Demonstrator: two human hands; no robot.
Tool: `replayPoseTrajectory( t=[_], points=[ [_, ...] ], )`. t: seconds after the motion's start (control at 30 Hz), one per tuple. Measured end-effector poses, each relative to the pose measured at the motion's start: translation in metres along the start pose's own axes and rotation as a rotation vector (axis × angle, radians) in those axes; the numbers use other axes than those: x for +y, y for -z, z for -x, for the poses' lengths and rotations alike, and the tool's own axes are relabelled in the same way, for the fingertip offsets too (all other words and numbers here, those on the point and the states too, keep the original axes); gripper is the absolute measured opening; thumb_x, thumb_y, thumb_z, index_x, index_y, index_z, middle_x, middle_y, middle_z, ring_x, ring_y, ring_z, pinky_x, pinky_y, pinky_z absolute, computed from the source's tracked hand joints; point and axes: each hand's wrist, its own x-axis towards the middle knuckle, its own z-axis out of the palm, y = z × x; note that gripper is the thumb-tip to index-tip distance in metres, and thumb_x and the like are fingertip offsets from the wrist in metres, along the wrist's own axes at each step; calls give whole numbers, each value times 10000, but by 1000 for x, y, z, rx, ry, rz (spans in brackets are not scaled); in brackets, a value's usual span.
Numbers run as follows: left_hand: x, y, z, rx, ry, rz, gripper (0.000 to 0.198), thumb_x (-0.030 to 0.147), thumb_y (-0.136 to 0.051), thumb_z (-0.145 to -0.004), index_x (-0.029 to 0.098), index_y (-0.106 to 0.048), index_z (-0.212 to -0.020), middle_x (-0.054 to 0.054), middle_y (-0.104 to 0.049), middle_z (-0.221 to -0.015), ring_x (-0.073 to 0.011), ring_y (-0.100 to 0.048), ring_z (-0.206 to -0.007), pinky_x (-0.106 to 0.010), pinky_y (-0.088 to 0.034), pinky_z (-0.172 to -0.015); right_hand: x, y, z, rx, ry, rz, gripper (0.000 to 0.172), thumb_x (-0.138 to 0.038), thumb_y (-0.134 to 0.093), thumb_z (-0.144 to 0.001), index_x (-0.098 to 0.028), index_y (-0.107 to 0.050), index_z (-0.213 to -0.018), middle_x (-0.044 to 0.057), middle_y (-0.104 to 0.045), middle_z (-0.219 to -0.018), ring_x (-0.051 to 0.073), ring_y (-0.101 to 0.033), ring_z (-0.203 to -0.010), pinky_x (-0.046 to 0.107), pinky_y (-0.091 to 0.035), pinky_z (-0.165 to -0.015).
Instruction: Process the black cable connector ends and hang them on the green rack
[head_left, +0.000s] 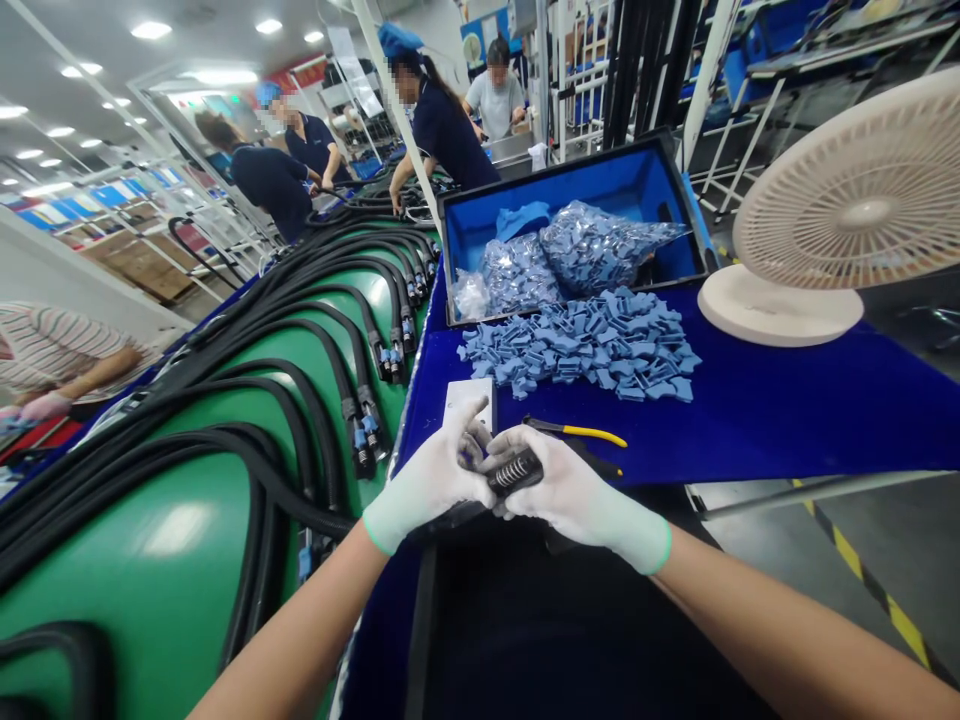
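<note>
"What was hidden?"
"Both ends of the black ribbed piece (516, 473) were covered by gloved fingers (517, 437) near the blue tabletop (787, 420)'s edge."
"Its angle?"
"It was slanted, right end higher, clasped by the curled right hand (564, 485); the left hand (439, 470) was half-curled alongside, its grip not discernible."

No word, number or brand can be read. The white sheet (352, 72) hanging at 11 o'clock is too small and blurred to make out, as are the red banner (310, 74) and the small green sign (235, 98) between 10 and 11 o'clock. A faint mark on the pale fan base (780, 318) at 3 o'clock is illegible. At 4 o'clock, yellow-and-black striped tape (847, 555) marks the floor (769, 560).
</note>
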Motion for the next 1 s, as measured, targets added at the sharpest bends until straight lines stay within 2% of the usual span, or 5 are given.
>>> replayPoseTrajectory(
  t=[0.1,0.23,0.5,0.63,1.0],
  points=[
    [0,-6,1,120,49,-81,1073,160,-894,-576,271,-439,-1541,-19,-666,-1072,-235,-661,-935,-347,-543,-837,1,3,-2,46,6,10,524,-19,-712,-613,-205,-620,-1094,30,-711,-1003,201,-709,-861,318,-591,-719],
    [-1,-29,28,452,31,-225,198,395,-778,-836,251,-776,-971,-41,-678,-864,-247,-634,-849,-375,-517,-819,1,-7,3,288,113,-157,422,-95,-761,-656,-196,-628,-1043,45,-742,-1018,190,-720,-816,374,-608,-814],
    [-19,-9,40,705,36,1290,188,238,-646,-969,194,-678,-1149,-18,-603,-879,-75,-563,-660,-193,-538,-642,-7,7,-14,-41,56,587,314,-389,-681,-931,-218,-672,-1194,56,-744,-1059,208,-700,-930,336,-574,-822],
    [-22,25,17,749,-73,994,203,239,-754,-915,152,-647,-1065,51,-428,-704,-47,-357,-512,-176,-397,-491,-18,58,-70,410,35,1423,301,-275,-519,-1000,-178,-633,-1262,165,-648,-1220,276,-682,-1031,404,-536,-890],
    [-2,62,-57,706,-289,544,278,294,-765,-858,168,-655,-1079,74,-399,-585,-77,-358,-459,-237,-359,-486,-7,75,-82,390,21,1529,377,-286,-528,-965,-212,-621,-1323,119,-765,-1017,303,-723,-942,396,-531,-844]
  ],
)
